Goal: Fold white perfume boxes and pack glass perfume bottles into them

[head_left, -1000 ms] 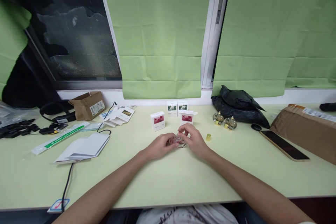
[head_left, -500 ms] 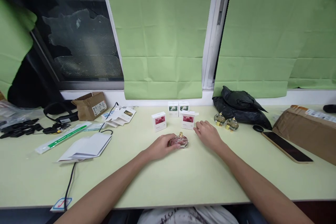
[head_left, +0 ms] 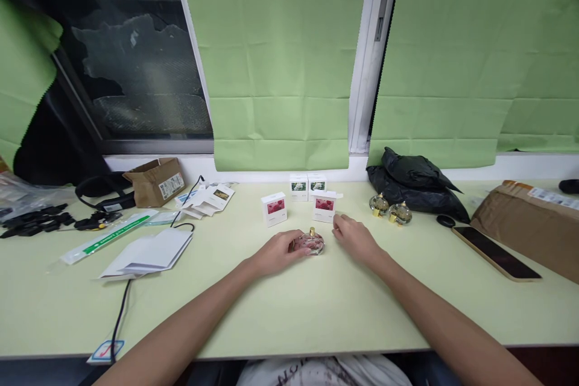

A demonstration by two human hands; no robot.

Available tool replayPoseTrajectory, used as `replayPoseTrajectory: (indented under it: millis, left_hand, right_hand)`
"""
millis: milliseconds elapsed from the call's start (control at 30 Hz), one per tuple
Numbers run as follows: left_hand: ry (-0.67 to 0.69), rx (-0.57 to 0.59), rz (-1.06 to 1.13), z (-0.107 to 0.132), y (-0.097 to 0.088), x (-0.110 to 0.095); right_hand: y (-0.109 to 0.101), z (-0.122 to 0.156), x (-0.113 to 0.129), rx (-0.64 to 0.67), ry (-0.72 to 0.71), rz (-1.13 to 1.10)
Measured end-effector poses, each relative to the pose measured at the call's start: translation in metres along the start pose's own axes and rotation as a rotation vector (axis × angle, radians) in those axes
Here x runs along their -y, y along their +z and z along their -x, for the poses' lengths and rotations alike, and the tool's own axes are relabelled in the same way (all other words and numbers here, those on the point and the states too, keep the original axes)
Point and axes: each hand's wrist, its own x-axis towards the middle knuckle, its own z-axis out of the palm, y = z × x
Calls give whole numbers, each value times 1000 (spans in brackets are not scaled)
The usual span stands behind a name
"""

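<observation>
My left hand (head_left: 281,253) is closed around the side of a clear glass perfume bottle (head_left: 313,242). The bottle is pinkish, with a gold neck on top, and sits on the table. Just to its right, my right hand (head_left: 355,238) rests with its fingers curled; whether they hold anything is hidden. Beyond the right fingers stands a small white box (head_left: 324,207) with a pink flower picture, its top flap sticking out. A similar pink-flower box (head_left: 274,209) stands to the left. Two white boxes with white-flower pictures, a left one (head_left: 298,188) and a right one (head_left: 316,187), stand behind.
Two glass bottles with gold parts (head_left: 400,213) lie to the right, before black plastic bags (head_left: 414,190). A phone (head_left: 495,253) and a brown parcel (head_left: 529,229) are farther right. White folded cards (head_left: 151,250), cables and a small carton (head_left: 156,182) occupy the left.
My right hand has moved slightly down and toward me, to just in front of the right pink-flower box. The left hand and its bottle have stayed in place.
</observation>
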Motion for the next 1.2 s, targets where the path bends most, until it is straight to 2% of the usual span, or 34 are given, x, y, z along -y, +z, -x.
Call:
replayPoseTrajectory:
  millis: [100,233,333,567,933,1200]
  left_hand:
    - [0,3,21,0,0,-1]
    - [-2,13,31,1,0,-2]
    - [-1,16,42,0,0,-2]
    - [9,25,43,1,0,-1]
    - [8,37,53,1,0,-2]
    - [13,27,62,1,0,-3]
  right_hand:
    - [3,3,14,-199,-185,-259]
    - [3,9,29,-403,-250,-634]
    - [2,13,37,-491,-305,-761]
    - [0,15,40,-481,-429,-781]
    - [0,15,39,-428,-444,-758]
    - [8,13,35,-303,-451,-795]
